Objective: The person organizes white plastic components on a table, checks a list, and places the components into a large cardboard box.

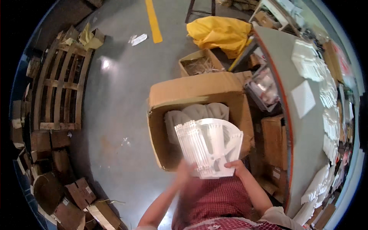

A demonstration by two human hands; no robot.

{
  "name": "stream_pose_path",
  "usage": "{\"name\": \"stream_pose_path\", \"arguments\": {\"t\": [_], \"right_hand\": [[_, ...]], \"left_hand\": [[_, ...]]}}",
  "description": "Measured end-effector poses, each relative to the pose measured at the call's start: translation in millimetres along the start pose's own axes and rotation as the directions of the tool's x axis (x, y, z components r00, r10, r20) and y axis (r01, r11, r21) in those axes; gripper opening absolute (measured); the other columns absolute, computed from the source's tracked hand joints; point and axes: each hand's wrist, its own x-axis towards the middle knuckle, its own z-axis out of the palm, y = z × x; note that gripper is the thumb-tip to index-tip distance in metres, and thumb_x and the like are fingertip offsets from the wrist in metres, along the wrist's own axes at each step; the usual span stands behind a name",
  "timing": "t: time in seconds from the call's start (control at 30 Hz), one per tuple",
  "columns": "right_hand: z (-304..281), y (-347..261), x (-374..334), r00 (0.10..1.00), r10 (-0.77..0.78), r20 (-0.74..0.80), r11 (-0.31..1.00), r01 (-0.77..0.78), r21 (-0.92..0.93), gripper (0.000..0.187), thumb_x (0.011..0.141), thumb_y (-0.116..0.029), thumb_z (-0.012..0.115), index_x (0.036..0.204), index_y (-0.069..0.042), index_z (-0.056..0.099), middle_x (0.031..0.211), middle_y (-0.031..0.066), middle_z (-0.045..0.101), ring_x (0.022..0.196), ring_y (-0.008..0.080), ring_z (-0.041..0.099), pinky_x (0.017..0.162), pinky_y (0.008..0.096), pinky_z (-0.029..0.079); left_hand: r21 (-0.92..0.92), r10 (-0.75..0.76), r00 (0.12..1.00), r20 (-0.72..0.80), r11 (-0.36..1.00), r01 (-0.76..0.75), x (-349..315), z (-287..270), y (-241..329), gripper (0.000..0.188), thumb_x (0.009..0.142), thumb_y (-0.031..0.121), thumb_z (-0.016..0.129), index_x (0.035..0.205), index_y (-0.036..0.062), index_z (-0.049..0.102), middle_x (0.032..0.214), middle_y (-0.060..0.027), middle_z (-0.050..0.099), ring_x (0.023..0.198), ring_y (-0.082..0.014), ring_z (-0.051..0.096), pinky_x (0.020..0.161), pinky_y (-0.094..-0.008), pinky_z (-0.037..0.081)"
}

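Note:
A stack of white moulded plastic parts (pixel 209 147), with ribbed left edges and a curved top, is held up in front of my body. My right hand (pixel 238 167) grips its lower right corner, thumb over the front face. Beside the lower left edge is my left hand (pixel 186 171), smeared by motion, so its fingers and any contact cannot be made out. Behind the stack stands an open cardboard box (pixel 155 142). Greyish-white rounded pieces (pixel 199 111) lie inside it, partly hidden by the stack.
To the right runs a long grey table (pixel 276 50) with a red edge, carrying rows of white plastic parts (pixel 306 61). A smaller carton (pixel 188 65) and a yellow sheet (pixel 218 32) lie beyond the box. A wooden pallet (pixel 61 82) and several cartons (pixel 80 193) line the left.

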Motion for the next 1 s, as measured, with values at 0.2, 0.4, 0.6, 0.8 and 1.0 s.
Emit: {"name": "stream_pose_path", "arguments": {"t": [0.2,0.4,0.6,0.8,1.0], "right_hand": [[3,69,190,0.997,-0.025,-0.076,0.962,0.004,-0.272,0.058,0.069,-0.001,0.075,0.122,0.012,0.057,0.117,0.0173,0.065,0.102,0.0309,0.064,0.093,0.0381,0.051],[-49,138,325,0.992,0.031,-0.124,0.929,-0.075,-0.362,0.034,0.067,-0.016,0.08,0.092,0.006,0.071,0.098,0.0151,0.07,0.091,0.023,0.065,0.085,0.0343,0.048],[-94,200,390,0.991,0.035,-0.13,0.854,-0.097,-0.512,0.064,0.061,-0.016,0.085,0.118,0.001,0.061,0.115,0.0117,0.067,0.109,0.0252,0.06,0.096,0.0355,0.046],[-122,260,439,0.978,-0.196,-0.066,0.611,0.069,-0.789,0.082,0.068,-0.023,0.086,0.139,-0.005,0.048,0.137,0.0091,0.054,0.123,0.0228,0.052,0.103,0.0384,0.045],[-93,208,353,0.939,-0.196,-0.282,0.765,-0.033,-0.644,0.083,0.068,-0.02,0.085,0.139,-0.003,0.045,0.13,0.0112,0.059,0.118,0.0248,0.056,0.101,0.0383,0.046]], "left_hand": [[0.42,-0.146,0.924,-0.355,0.857,0.297,149,-110,-124,0.041,0.083,0.02,0.059,0.118,-0.0011,0.06,0.1,-0.015,0.067,0.093,-0.0247,0.063,0.082,-0.0348,0.049],[-0.165,-0.471,0.796,-0.379,0.881,0.443,236,-141,-160,0.046,0.089,0.024,0.05,0.129,0.0,0.056,0.121,-0.0181,0.062,0.109,-0.0302,0.058,0.09,-0.0441,0.046],[0.07,-0.411,0.743,-0.528,0.851,0.52,287,-177,-281,0.046,0.09,0.027,0.052,0.129,0.0011,0.056,0.119,-0.022,0.063,0.108,-0.0354,0.06,0.09,-0.0471,0.047],[0.355,-0.197,0.77,-0.607,0.8,0.484,288,-183,-281,0.047,0.091,0.03,0.054,0.129,0.0021,0.056,0.117,-0.0258,0.064,0.107,-0.0405,0.061,0.09,-0.05,0.047],[0.56,-0.021,0.739,-0.673,0.638,0.528,200,-125,-204,0.046,0.091,0.033,0.055,0.125,0.003,0.058,0.117,-0.0241,0.065,0.104,-0.0416,0.063,0.09,-0.0466,0.049]]}}
